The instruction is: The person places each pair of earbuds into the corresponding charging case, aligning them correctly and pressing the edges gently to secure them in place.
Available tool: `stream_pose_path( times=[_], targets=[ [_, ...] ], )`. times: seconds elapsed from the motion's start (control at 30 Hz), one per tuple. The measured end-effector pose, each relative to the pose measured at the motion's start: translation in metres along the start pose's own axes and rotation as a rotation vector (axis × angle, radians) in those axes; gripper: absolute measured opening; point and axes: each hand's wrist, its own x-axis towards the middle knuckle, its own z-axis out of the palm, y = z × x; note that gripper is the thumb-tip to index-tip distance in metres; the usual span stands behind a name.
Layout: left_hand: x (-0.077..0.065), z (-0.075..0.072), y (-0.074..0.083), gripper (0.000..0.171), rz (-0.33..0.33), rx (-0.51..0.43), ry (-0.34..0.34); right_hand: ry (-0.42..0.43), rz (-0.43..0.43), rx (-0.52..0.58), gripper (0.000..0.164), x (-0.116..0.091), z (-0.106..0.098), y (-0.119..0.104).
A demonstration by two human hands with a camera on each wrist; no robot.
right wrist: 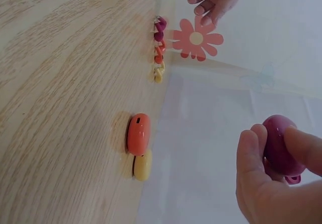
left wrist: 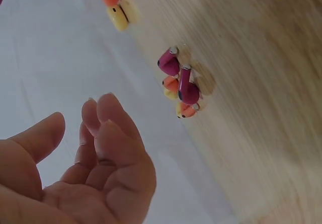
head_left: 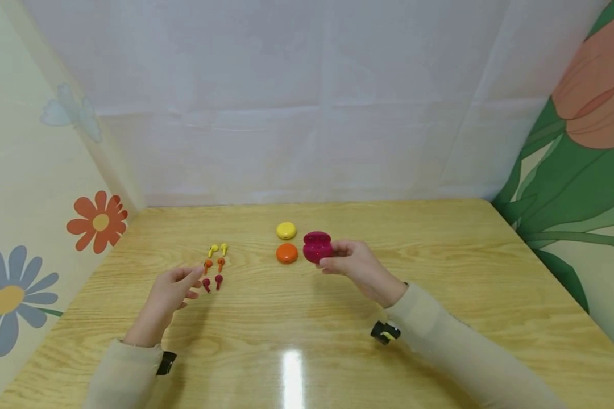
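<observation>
Pinched between thumb and fingers of my right hand (head_left: 360, 270) is a magenta earbud case (head_left: 317, 247), its lid raised, held above the table. My left hand (head_left: 169, 298) hovers beside the earbuds with fingers loosely bent and nothing in them. Two magenta earbuds (head_left: 218, 281) lie nearest me, just right of the left fingertips. Behind them lie two orange earbuds (head_left: 221, 263), then two yellow earbuds (head_left: 224, 249). In the left wrist view the magenta earbuds (left wrist: 188, 88) are apart from the fingers.
A closed orange case (head_left: 287, 253) stands on the wooden table (head_left: 266, 318) left of the magenta one, with a closed yellow case (head_left: 286, 230) behind it. A white cloth (head_left: 307, 142) hangs along the back edge. Flower-patterned panels (head_left: 15, 295) flank the table.
</observation>
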Motion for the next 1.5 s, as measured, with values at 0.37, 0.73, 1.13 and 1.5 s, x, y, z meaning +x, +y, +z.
stream_pose_path(
  times=[0.37, 0.73, 1.13, 1.5],
  targets=[
    [0.008, -0.002, -0.008, 0.043, -0.043, 0.074, -0.047, -0.009, 0.001, 0.000, 0.031, 0.001, 0.001, 0.000],
    [0.018, -0.001, -0.016, 0.038, -0.109, 0.108, -0.091, 0.003, 0.002, -0.008, 0.031, 0.000, -0.001, 0.001],
    [0.022, -0.004, -0.018, 0.034, -0.184, 0.108, -0.120, -0.011, -0.005, -0.008, 0.031, 0.001, 0.000, -0.001],
    [0.027, -0.005, -0.021, 0.031, -0.196, 0.112, -0.163, -0.017, -0.002, -0.009, 0.031, 0.002, 0.000, -0.001]
  ],
)
